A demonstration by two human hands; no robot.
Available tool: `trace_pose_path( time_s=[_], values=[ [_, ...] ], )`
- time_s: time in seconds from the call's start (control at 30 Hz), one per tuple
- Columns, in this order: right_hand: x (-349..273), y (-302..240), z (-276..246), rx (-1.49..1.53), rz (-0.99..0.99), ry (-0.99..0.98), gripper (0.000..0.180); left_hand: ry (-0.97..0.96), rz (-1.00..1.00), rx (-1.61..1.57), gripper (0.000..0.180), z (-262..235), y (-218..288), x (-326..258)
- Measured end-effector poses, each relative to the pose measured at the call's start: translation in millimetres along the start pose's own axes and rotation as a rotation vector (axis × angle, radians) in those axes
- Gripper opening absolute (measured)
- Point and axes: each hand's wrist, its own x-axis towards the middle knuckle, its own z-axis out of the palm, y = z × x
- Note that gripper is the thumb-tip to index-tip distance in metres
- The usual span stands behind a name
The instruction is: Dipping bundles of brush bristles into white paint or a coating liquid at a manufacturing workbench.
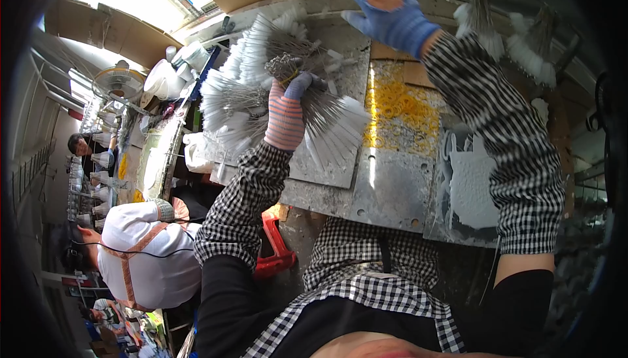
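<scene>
My left hand [286, 117], in a pink-and-grey striped glove, is closed around a bundle of thin metal wires [320, 113] with white, brush-like ends. The wires' gathered tips [282, 67] stick up above the fist. More white-ended wires [245, 64] lie in a fanned heap behind and beside this hand. My right hand [386, 15], in a blue glove with a round opening on its back, is raised over the far side of the bench. Its fingers are stretched out, and I see nothing in them. Nearer me lie many yellow rubber bands [399, 106] on the metal bench top.
A white slab [472, 185] lies on the bench's right part. Bundles of white-ended wires [481, 18] hang at the far right. A red stool [275, 250] stands below the bench. To the left a person in a white top [147, 253] sits near another worktable [157, 162].
</scene>
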Motion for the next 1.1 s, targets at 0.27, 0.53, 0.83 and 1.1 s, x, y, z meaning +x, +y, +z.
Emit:
trace_pose_path(
  time_s=[0.27, 0.53, 0.83, 1.1],
  values=[
    [69, 19, 89, -0.199, 0.217, -0.577, 0.055, 0.062, 0.009, 0.050, 0.024, -27, 27, 80],
    [48, -14, 46, 0.131, 0.119, -0.269, 0.028, 0.164, 0.013, 0.136, 0.023, -62, 33, 105],
    [52, -15, 21, 0.187, 0.051, -0.244, 0.026, 0.124, 0.074, 0.176, 0.027, -25, 54, 88],
    [64, -26, -2, 0.189, 0.076, -0.307, 0.031, -0.002, 0.033, 0.123, 0.024, -26, 63, 79]
  ],
)
